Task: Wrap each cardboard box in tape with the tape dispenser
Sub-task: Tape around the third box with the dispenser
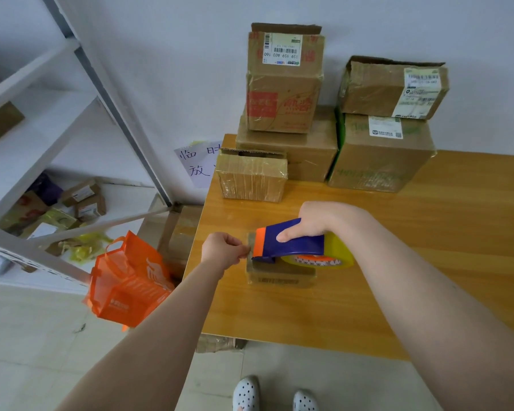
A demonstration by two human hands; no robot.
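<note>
white wall [166,54], wooden table [428,232], metal shelving [72,46]

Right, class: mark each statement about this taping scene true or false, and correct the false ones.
1. The right hand grips the dispenser. True.
2. The left hand lies flat on the table. False: it pinches the tape end at the dispenser's front.
3. The dispenser is over a small box. True.
4. The orange bag sits on the table. False: it is off the table, beyond its left edge and lower down.
5. Stacked boxes stand at the table's far side, by the wall. True.
</note>
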